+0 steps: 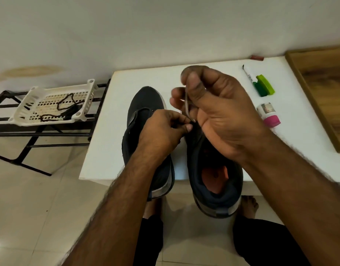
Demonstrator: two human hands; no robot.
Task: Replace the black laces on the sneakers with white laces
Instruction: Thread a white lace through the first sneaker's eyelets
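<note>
heels of both sneakers overhang the near table (100, 166) edge, above the person's knees. right sneaker (215, 181) is open, orange insole showing; left sneaker (144, 104) sits just beside it, toe pointing to the wall. left hand (165, 131) is over the gap between the shoes, fingers pinched together on the lower end of a pale lace (187, 105) by the right sneaker's eyelets. right hand (219, 104) is raised above it, thumb and fingers clamped on the same lace higher up, strand taut between the two hands. bare table left of the shoes up to the left edge; to the right, a pink-capped tube (268, 114), then a green marker (261, 85), print too small to read. wooden tray (318, 89) at the far right edge. off the table to the left, a white basket (52, 102) on a black rack (21, 139) holds the black laces (65, 106). small red item (257, 57) at the far edge by the wall.
</note>
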